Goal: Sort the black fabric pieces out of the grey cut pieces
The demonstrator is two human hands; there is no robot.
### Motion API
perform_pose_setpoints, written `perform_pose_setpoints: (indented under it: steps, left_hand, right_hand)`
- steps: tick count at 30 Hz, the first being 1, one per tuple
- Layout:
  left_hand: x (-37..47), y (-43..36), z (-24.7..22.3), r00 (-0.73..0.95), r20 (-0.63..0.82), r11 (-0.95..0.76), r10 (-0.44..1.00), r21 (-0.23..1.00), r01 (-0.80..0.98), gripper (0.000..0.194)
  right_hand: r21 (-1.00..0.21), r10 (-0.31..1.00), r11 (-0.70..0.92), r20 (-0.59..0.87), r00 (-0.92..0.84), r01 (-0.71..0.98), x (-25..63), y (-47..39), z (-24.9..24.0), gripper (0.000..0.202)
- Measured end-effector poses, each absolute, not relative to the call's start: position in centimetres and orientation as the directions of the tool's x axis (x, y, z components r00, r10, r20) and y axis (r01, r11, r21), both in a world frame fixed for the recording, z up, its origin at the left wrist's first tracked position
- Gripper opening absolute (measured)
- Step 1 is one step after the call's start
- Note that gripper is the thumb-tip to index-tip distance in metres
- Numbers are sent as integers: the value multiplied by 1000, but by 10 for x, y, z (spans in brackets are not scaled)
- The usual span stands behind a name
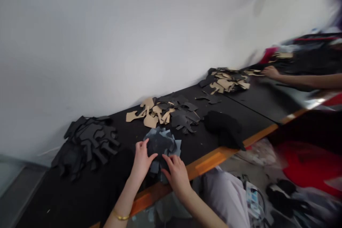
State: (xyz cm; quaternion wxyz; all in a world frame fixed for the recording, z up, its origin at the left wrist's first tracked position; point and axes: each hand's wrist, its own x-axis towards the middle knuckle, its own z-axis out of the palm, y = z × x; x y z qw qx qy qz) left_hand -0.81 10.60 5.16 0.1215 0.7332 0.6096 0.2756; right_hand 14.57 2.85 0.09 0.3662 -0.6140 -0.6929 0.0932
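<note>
A small stack of grey-blue cut pieces (pixel 162 146) is pressed flat under both hands at the near edge of the black table (pixel 256 99). The left hand (pixel 142 160) is laid on the stack's left side with fingers spread and open; nothing is clamped. The right hand (pixel 176 174) is set on the stack's near right corner, fingers bent onto the pieces; whether a piece is pinched cannot be told. A gold bracelet (pixel 120 216) is worn on the left wrist.

No writing or label can be read. No containers are seen.

A black pile (pixel 85 142) lies to the left, a tan-and-black pile (pixel 162 112) behind, and a black cloth (pixel 226 130) to the right. Another person's hand (pixel 271 72) is seen at a farther pile (pixel 227 80). The right side is blurred and the floor items are hard to make out.
</note>
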Motion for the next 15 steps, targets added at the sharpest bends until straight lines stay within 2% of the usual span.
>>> perform_pose_setpoints:
  steps: [3, 6, 9, 11, 13, 15]
  left_hand:
    - [-13, 113, 54, 76, 230, -206, 970, 624, 754, 53]
    - [-15, 113, 66, 157, 114, -191, 981, 704, 684, 32]
    - [-12, 104, 87, 253, 14, -165, 967, 793, 587, 28]
    - [-7, 96, 100, 314, -24, -145, 949, 851, 505, 26]
    - [-1, 90, 108, 370, -51, -120, 927, 897, 426, 22]
    - [5, 89, 109, 409, -73, -89, 910, 927, 365, 20]
  right_hand:
    - [-667, 940, 181, 332, 72, 723, 146, 25, 3, 53]
    - [-787, 938, 172, 314, 145, 592, 147, 25, 3, 67]
    - [-881, 904, 213, 342, 256, 422, 155, 29, 8, 87]
    - [-914, 894, 252, 346, 284, 318, 165, 30, 18, 92]
    - [-926, 924, 296, 340, 174, 233, 178, 27, 32, 75]
    - [-922, 941, 336, 335, -36, 193, 193, 19, 43, 42]
